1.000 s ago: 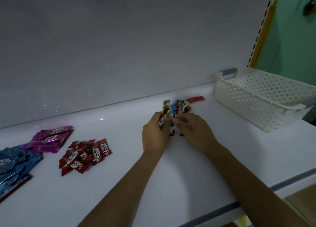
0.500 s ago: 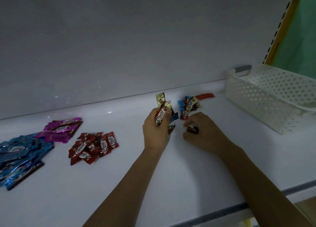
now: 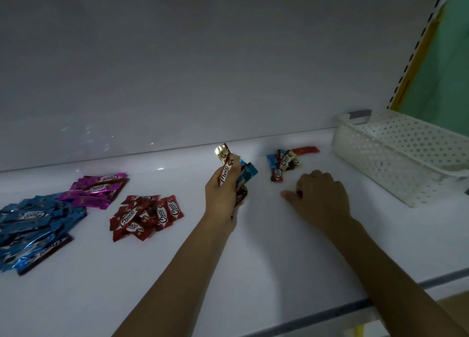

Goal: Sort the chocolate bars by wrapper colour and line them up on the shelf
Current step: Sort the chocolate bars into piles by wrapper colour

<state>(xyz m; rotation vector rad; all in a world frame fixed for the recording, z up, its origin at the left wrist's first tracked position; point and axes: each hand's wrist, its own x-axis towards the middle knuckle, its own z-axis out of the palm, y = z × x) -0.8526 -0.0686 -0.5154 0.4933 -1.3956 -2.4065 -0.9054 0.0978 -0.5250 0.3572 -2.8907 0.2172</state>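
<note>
Your left hand [image 3: 222, 197] has its grip closed round a bunch of bars [image 3: 228, 170], held upright above the shelf [image 3: 253, 255] near the middle of its back edge. The crinkled foil ends fan out: a gold one on top, a white-and-red one printed "Choco" under your thumb, a shiny blue one to the right and a dark one poking out below your palm.

Your right hand [image 3: 321, 197] lies knuckles-up on the shelf just to the right, fingers curled. A sliver of a dark wrapper [image 3: 299, 192] shows by the thumb, so the grip seems closed on one small bar.

Beyond those knuckles, toward the back edge, sits a small mixed heap [image 3: 281, 163] of blue, brown and cream wrappers, with one flat red bar [image 3: 307, 150] just behind it.

Toward the left end lie three sorted heaps, loose and overlapping:
- red heap [image 3: 146, 216], nearest your left wrist
- pink heap [image 3: 97, 189], nearer the back edge
- blue heap [image 3: 33, 225], at the far left

At the right end stands a white plastic basket [image 3: 396, 159], rectangular, its walls pierced with round holes. The shelf is smooth, glossy white with a grey strip along its front edge.
</note>
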